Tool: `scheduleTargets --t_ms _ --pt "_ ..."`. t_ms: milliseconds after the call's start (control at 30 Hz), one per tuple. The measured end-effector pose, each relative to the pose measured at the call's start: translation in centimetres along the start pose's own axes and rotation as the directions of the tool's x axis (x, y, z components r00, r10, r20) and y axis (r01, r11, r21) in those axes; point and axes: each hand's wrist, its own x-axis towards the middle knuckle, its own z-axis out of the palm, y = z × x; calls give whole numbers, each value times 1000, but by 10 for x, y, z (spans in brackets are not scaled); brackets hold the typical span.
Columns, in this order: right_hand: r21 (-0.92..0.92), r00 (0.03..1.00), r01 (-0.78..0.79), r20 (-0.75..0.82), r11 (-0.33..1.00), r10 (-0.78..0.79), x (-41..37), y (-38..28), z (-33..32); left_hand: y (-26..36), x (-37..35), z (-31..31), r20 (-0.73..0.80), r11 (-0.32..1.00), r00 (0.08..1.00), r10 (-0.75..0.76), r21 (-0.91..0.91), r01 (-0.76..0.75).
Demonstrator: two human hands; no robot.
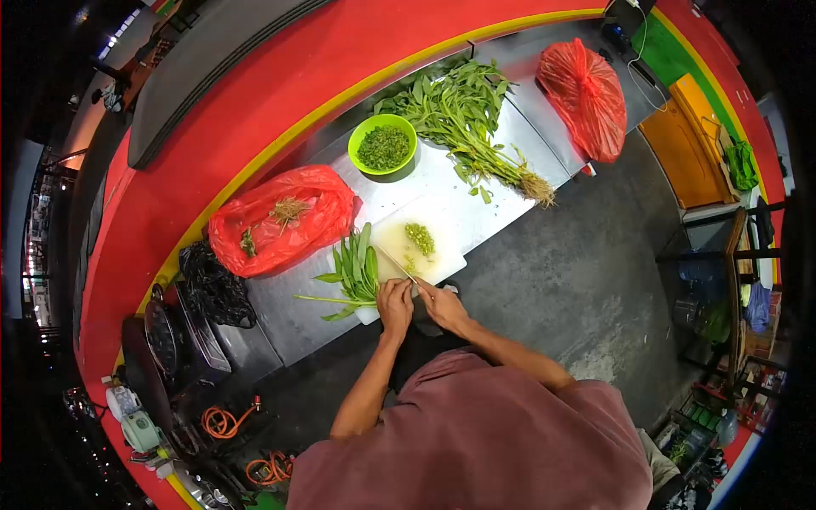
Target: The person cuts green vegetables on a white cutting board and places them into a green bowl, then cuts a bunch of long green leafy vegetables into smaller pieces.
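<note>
My right hand (443, 308) is closed round the handle of a knife (398, 266), whose blade points away to the upper left over a white cutting board (446, 257). Beside it, my left hand (395, 305) presses its curled fingers onto a bunch of leafy greens (355, 268) at the board's near left edge. The leaves fan out to the left of that hand, and the part under the fingers is hidden. A small heap of chopped green stems (419, 238) lies on the board beyond the blade.
Behind the board stands a lime-green bowl (408, 163) of chopped greens. A large rooted bunch (463, 115) lies to its right. An open red plastic bag (289, 246) with root trimmings sits left, near a black bag (212, 289). A tied red bag (586, 102) rests far right.
</note>
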Motion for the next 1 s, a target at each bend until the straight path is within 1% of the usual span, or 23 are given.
scheduleTargets --t_ms 33,67,133,267,300,333,400,467,533,567,600,667,800,867,900,967,1000 --pt "18 998 56 -12 998 -56 2 10 5 1 0 0 0 1000 1000 -4 -1 4" --pt "17 999 54 -10 998 -54 5 14 9 2 1 0 12 1000 1000 3 16 -3" --pt "-64 991 121 -56 991 -125 10 19 14 2 1 0 25 999 1000 12 31 -13" --pt "-63 995 92 -39 994 -95 14 9 12 2 0 -2 29 999 999 38 26 -38" --pt "-91 999 43 -5 995 -44 16 8 11 1 -1 -2 35 999 999 35 28 -36" --pt "-89 999 45 -7 995 -46 14 9 11 -1 0 -1 35 999 999 38 29 -39" --pt "46 994 97 -52 994 -94 5 7 8 -4 0 0 41 1000 999 22 -3 -22" --pt "42 996 83 -41 996 -82 -2 1 2 -5 -2 2 38 1000 999 1 -11 -1" --pt "-3 999 -37 33 999 37 -7 -8 -7 -7 -4 4 43 1000 999 -21 -13 21" --pt "-23 1000 2 22 1000 -1 -3 8 3 -7 -4 5 36 1000 999 -12 -9 12" --pt "-23 1000 -1 21 1000 1 1 16 9 -7 -4 5 39 1000 999 -12 -10 12" --pt "-59 985 149 -83 987 -153 5 25 17 -5 -2 2 52 1000 998 23 -7 -22" --pt "-66 986 141 -85 988 -147 15 26 23 -2 -2 1 15 996 996 84 29 -84" --pt "-79 1000 24 -17 997 -25 16 32 27 -4 -2 0 22 998 998 53 -22 -52" --pt "-78 1000 25 -15 997 -26 12 25 22 -5 -2 0 22 999 998 52 -19 -51" --pt "-16 1000 -15 14 1000 15 -3 1 3 -7 -2 2 25 1000 1000 16 -12 -16" --pt "-19 1000 -17 17 1000 17 -4 4 4 -6 -2 1 24 1000 1000 13 -14 -12"
